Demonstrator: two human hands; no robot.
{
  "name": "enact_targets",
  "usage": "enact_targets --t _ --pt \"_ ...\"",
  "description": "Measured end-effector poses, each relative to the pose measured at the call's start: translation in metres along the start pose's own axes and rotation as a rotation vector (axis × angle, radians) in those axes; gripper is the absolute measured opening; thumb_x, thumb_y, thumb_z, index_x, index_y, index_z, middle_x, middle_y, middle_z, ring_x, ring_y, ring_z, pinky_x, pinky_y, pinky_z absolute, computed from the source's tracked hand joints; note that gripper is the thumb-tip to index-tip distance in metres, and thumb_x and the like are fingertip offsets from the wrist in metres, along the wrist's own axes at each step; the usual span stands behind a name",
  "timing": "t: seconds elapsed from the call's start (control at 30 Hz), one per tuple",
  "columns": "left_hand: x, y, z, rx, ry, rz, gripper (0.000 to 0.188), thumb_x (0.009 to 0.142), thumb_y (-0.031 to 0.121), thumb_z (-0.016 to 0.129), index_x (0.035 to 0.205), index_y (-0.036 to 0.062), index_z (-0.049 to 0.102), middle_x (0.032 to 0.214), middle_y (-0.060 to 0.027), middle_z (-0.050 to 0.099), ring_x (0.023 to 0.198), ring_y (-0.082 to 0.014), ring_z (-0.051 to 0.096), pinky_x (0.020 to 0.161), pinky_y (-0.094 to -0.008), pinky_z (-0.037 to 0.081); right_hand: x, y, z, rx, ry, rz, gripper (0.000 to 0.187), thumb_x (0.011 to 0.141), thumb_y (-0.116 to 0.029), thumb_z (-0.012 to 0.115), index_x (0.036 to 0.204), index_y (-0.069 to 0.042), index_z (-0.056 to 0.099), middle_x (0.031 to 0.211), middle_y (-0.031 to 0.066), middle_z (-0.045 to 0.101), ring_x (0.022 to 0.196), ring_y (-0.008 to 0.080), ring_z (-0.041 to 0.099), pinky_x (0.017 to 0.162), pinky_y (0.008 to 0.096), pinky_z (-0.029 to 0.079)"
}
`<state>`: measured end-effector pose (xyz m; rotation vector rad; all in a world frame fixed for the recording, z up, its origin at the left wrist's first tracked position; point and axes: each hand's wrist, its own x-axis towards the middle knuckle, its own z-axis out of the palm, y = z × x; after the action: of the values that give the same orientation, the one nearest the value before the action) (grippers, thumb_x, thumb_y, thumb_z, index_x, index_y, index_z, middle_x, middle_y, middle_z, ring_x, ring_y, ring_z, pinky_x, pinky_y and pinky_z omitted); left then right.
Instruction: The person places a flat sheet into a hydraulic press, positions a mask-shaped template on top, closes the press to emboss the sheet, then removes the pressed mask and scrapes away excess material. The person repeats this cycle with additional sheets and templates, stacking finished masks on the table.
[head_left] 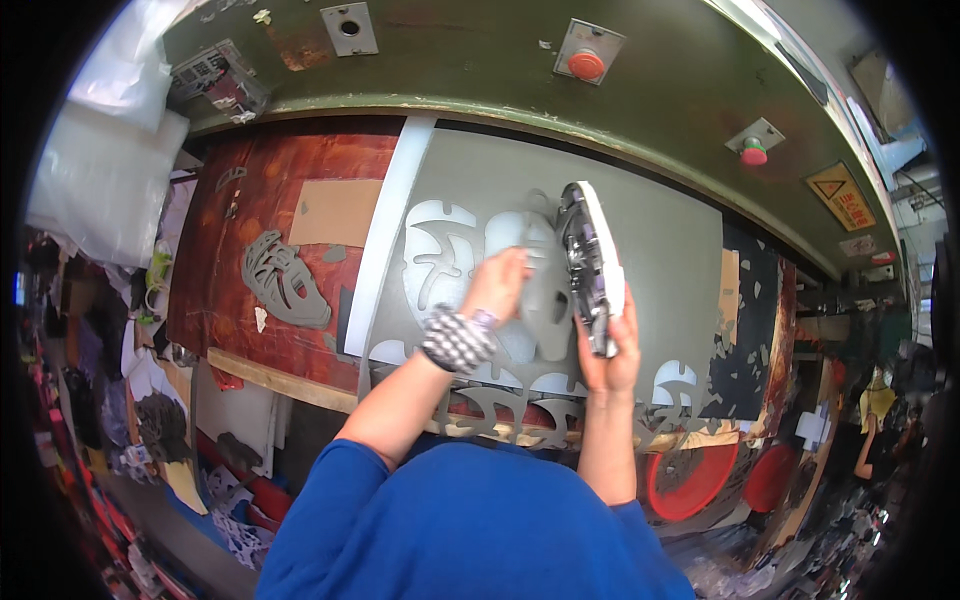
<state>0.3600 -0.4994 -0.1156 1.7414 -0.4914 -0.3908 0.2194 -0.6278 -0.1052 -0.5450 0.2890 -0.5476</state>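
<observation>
Right hand [611,358] closed round one cutting die [583,250] above grey sheet [670,270]; left hand [496,287], half-curled, hold unclear, hides part of one grey cutout [543,318]. Two red buttons [586,66] beyond sheet; one cutout pile [284,282] left of it.

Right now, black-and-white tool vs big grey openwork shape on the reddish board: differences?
Pose: the black-and-white tool is held on edge in the right hand; the grey openwork shape lies flat on the reddish board.
Colour: the tool is dark with a white side; the shape is all grey.
Shared: both are longer than wide.
</observation>
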Motion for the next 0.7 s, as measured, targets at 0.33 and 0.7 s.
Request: enact_targets --t 0.33,0.7 --pt "-0.075 -0.044 -0.168 -0.263 0.211 -0.245 0.032 0.104 0.029 0.041 0.081 0.0068 0.046 0.065 -0.0003 0.046 0.053 -0.0090 0.049 0.046 -0.0221 0.040 -0.032 -0.060 -0.015 -0.817 0.193 -0.396 0.070 0.076 0.004 0.070 0.136 -0.004 0.033 0.126 0.0156 0.051 0.113 0.0225 0.053 0.100 0.0338 0.042" --pt "-0.082 -0.062 -0.166 -0.173 0.468 -0.220 0.028 0.104 0.023 0.036 0.109 0.0008 0.052 0.071 -0.0009 0.044 0.054 -0.0099 0.050 0.048 -0.0240 0.044 0.030 -0.006 -0.015 -1.774 -0.083 -0.464 0.103 0.058 -0.010 0.087 0.143 -0.001 0.029 0.140 0.0295 0.031 0.130 0.0468 0.032 0.109 0.0474 0.029"
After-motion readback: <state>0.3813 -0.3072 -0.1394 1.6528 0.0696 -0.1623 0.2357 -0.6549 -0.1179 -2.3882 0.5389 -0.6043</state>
